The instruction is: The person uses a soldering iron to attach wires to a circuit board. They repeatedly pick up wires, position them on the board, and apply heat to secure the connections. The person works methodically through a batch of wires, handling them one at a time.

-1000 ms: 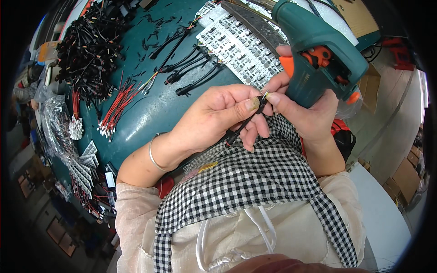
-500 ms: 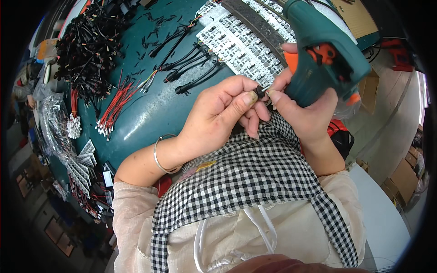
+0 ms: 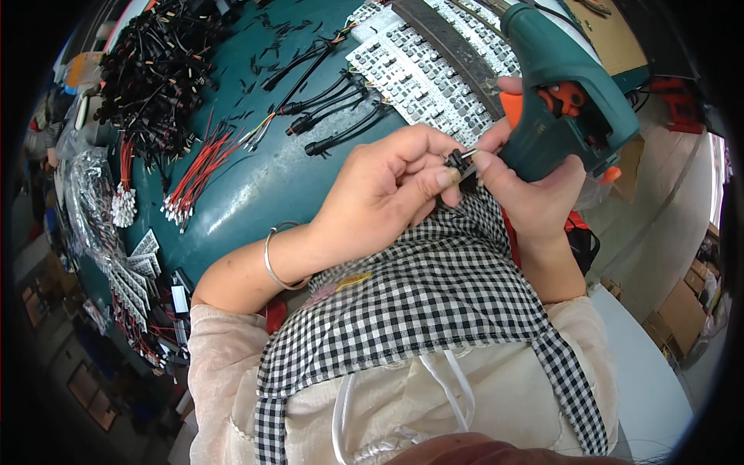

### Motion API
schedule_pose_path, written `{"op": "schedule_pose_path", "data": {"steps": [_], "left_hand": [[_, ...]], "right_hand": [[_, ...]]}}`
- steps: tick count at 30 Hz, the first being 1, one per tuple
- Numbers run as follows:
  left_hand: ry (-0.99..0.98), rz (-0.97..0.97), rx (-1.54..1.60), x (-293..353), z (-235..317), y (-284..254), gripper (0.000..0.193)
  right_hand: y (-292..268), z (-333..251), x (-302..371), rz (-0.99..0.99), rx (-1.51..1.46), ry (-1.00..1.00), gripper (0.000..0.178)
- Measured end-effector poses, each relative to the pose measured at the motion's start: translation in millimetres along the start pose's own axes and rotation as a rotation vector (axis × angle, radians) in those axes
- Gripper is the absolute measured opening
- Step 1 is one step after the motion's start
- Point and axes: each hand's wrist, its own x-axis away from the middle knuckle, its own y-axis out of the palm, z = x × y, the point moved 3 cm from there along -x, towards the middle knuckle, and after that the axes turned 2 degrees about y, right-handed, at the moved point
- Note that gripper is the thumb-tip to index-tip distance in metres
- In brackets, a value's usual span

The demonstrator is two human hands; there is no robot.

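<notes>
Between the thumb and fingers of my left hand (image 3: 395, 182) is a small black connector (image 3: 456, 161), its far side hidden by the fingertips. My right hand (image 3: 535, 186) is closed around a green pistol-shaped tool (image 3: 577, 54) with orange parts. Its thumb and forefinger also pinch a thin, pale metallic piece (image 3: 470, 153) at the connector's end; whether that piece sits inside the connector I cannot tell. Both hands meet above the checked apron (image 3: 403, 294), at the table's near edge. Several black cables with plugs (image 3: 329, 120) lie just beyond my left hand.
White circuit boards (image 3: 418, 70) lie at the back with a dark curved bar (image 3: 449, 46) across them. A heap of black cables (image 3: 155, 77), red wire bundles (image 3: 203, 174) and a clear plastic bag (image 3: 89, 201) occupy the left. Cardboard boxes (image 3: 674, 314) stand at far right.
Both hands have shifted slightly to the right, carrying the connector and the green tool along. More of the thin metallic piece shows between the fingertips.
</notes>
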Motion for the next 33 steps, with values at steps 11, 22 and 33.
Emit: {"op": "schedule_pose_path", "data": {"steps": [11,22,33], "left_hand": [[0.077,0.242,-0.002,4,3,0,0.022],[0.393,0.259,-0.555,5,10,-1,0.019],[0.560,0.360,-0.629,3,8,-3,0.019]], "right_hand": [[1,-2,12,-0.185,0.205,-0.050,0.064],[4,3,11,-0.167,0.045,0.033,0.057],[5,8,11,-0.145,0.064,0.045,0.057]]}}
